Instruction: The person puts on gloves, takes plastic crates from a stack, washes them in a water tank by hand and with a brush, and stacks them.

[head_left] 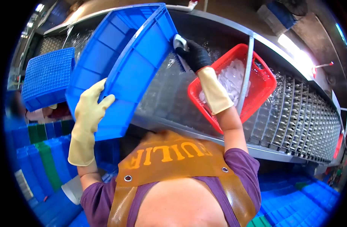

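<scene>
A large blue plastic crate [137, 72] is tilted on its side over the metal washing trough [162, 102]. My left hand [91, 113], in a cream rubber glove, grips the crate's near rim, with the thumb on the outer wall. My right hand [194, 55] wears a black glove with a cream rubber cuff. It is closed on a scrubbing brush [180, 42] with a pale handle and dark bristles, beside the crate's far right edge. Whether the bristles touch the crate, I cannot tell.
A red plastic basket [270, 77] with whitish, translucent pieces [234, 75] stands right of my right forearm, under a metal bar [246, 75]. A ridged conveyor [298, 117] lies further right. Another blue crate [48, 75] is at left, held by another person. Stacked blue crates [30, 166] surround me.
</scene>
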Demonstrator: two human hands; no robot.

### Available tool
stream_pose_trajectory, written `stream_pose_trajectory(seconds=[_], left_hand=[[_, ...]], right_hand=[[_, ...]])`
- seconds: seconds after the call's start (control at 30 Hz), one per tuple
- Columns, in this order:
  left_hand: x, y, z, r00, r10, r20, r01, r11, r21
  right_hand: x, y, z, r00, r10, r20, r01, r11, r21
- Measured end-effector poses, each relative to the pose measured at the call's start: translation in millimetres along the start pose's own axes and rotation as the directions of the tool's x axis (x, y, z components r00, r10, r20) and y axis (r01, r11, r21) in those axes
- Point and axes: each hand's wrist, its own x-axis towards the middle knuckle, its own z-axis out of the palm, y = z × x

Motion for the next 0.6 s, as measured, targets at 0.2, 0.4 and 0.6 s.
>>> stream_pose_trajectory(seconds=[0.2, 0.4, 0.6], left_hand=[[-39, -20, 26, 0.936, -0.349, -0.033, 0.344, 0.894, 0.286], [-72, -36, 73, 0.872, -0.489, -0.017, 0.473, 0.833, 0.288], [-86, -34, 93, 0.889, -0.440, -0.123, 0.454, 0.883, 0.118]], right_hand=[[-26, 29, 129, 0.926, 0.102, 0.364, -0.109, 0.994, 0.000], [-133, 100, 180, 0.872, 0.298, 0.389, -0.262, 0.954, -0.143], [-142, 112, 171, 0.760, 0.352, 0.546, -0.207, 0.928, -0.310]])
